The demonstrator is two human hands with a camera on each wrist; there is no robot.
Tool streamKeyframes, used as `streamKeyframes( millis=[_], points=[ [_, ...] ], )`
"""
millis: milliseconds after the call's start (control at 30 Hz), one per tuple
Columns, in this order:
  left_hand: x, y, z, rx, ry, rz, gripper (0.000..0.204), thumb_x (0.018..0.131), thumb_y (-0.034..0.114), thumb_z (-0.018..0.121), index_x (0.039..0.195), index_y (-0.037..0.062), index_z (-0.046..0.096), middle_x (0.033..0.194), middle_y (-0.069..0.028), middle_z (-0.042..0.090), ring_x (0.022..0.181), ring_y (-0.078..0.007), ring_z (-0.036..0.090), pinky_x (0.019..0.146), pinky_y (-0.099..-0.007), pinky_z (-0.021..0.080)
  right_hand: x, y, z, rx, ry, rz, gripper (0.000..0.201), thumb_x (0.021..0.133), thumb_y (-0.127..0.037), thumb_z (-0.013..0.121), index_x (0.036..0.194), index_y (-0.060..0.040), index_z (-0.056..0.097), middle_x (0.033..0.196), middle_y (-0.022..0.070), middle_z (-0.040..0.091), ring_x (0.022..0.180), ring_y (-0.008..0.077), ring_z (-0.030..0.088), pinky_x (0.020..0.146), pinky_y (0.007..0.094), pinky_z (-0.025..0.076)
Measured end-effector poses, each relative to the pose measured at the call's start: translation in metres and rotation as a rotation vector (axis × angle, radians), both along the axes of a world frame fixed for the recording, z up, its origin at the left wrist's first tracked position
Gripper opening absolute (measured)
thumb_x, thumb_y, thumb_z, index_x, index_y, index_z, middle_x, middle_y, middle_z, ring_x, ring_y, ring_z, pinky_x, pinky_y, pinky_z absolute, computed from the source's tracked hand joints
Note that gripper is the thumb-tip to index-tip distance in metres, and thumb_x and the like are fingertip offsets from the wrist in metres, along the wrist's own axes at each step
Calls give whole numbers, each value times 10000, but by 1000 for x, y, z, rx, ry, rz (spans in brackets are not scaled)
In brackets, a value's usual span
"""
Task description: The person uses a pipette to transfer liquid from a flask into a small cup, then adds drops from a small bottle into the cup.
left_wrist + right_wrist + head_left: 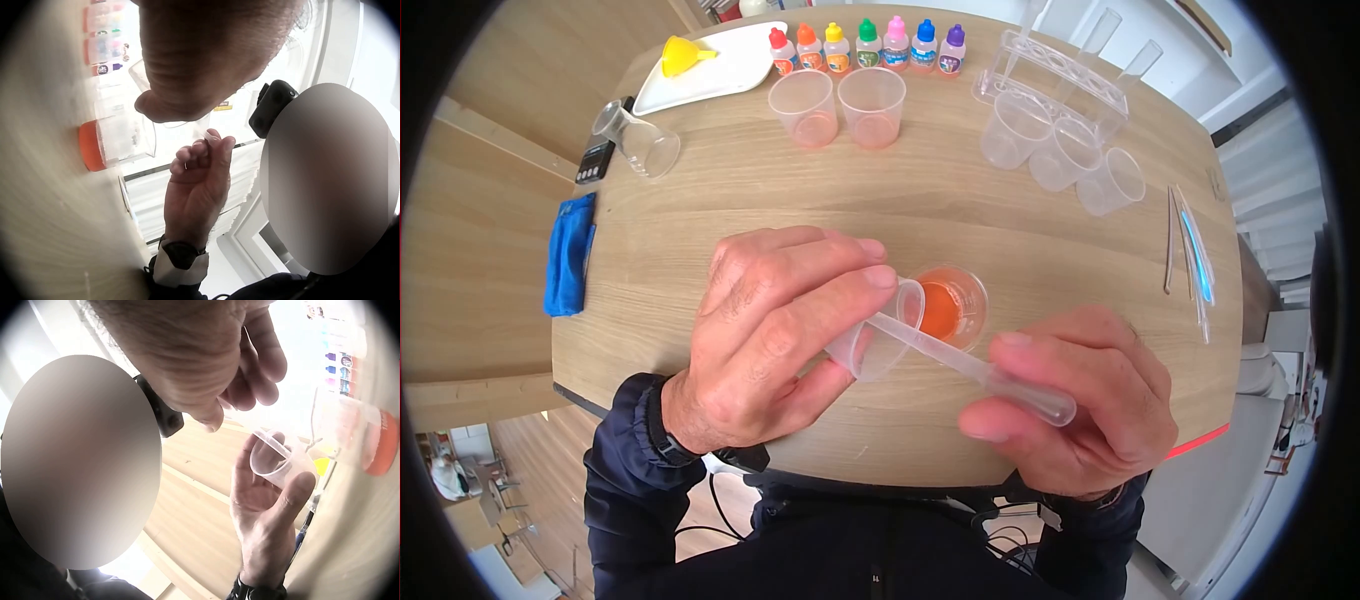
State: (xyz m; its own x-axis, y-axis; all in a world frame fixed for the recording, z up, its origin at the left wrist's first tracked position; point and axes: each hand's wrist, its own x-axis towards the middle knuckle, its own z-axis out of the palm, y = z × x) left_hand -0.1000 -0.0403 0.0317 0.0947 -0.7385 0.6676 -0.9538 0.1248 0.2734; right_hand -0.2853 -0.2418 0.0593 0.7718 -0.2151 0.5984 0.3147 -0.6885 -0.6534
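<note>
My left hand (765, 340) grips a small clear plastic cup (862, 350), tilted with its mouth toward the right. In the right wrist view the thumb lies along the outside of that cup (299, 472). My right hand (1095, 400) pinches the bulb end of a translucent plastic dropper pipette (945, 353) between thumb and fingers. The pipette's stem slants up and left, its thin end reaching in at the cup's mouth. Just behind the cup stands a clear beaker (974, 300) with orange liquid (938, 308) in its bottom.
Two cups (872, 100) with reddish bottoms stand before several colour-capped bottles (868, 50). Back left are a white tray (740, 75) with a yellow funnel (683, 56), a flask (650, 150) and a blue cloth (570, 255). Right are a test-tube rack (1055, 75), three cups (1063, 155) and thin tools (1195, 245).
</note>
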Motion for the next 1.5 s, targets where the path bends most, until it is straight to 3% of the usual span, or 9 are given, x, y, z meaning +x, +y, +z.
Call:
streamKeyframes(
  millis=[133,300,600,700,800,1000,1100,1300,1500],
  points=[
    [1,3,5,46,16,43,671,769,-26,903,1388,-21,644,1289,-246,730,1133,-394,703,968,-469,564,-8,-6,1,23,-83,-71,519,862,-443,951,1099,-14,781,859,113,733,709,186,660,611,290,480],
    [8,5,5,77,58,215,711,733,-90,860,1406,-33,639,1362,-214,715,1211,-372,688,1029,-450,546,-30,-38,11,99,-202,-119,452,805,-213,996,1136,16,790,864,121,745,728,171,644,606,267,451],
    [12,-1,-4,23,170,255,743,711,-96,823,1424,0,639,1332,-189,698,1181,-369,680,1020,-450,522,-24,-29,19,16,-63,-204,340,652,-15,992,940,24,816,742,121,736,603,196,616,552,301,421],
    [10,0,-3,56,206,259,745,754,-86,856,1452,-38,599,1343,-200,685,1226,-359,680,1069,-442,537,-22,-33,22,90,-99,-168,319,676,17,963,961,27,820,741,118,734,626,186,625,564,299,430],
    [6,-5,2,50,243,245,760,774,-66,861,1481,-29,588,1324,-193,683,1226,-346,681,1072,-444,537,-24,-35,21,174,-23,-186,248,848,-106,922,1002,36,789,820,108,712,744,175,617,666,305,449],
    [17,-35,13,19,312,197,715,805,1,869,1473,12,613,1323,-172,697,1195,-365,680,1050,-445,541,-11,-43,12,109,-139,-124,232,766,-18,950,951,-6,811,752,64,728,630,149,607,583,284,446],
    [30,-60,21,90,232,234,681,820,71,889,1451,35,637,1323,-140,709,1192,-348,682,1065,-433,525,-13,-37,14,184,-38,-82,220,801,-10,924,982,11,801,820,82,730,705,157,621,647,289,458],
    [59,-109,23,185,73,257,647,803,174,924,1390,60,675,1284,-91,764,1261,-327,662,1249,-487,367,-7,-32,9,198,-90,-79,161,875,-86,930,960,-45,800,758,60,703,635,124,628,583,275,498],
    [68,-135,13,240,28,285,605,796,210,944,1338,86,706,1218,-85,785,1225,-339,674,1256,-509,352,-7,-34,12,187,-85,-77,163,879,-70,924,962,-28,790,777,77,718,647,136,668,597,270,532]
  ],
)
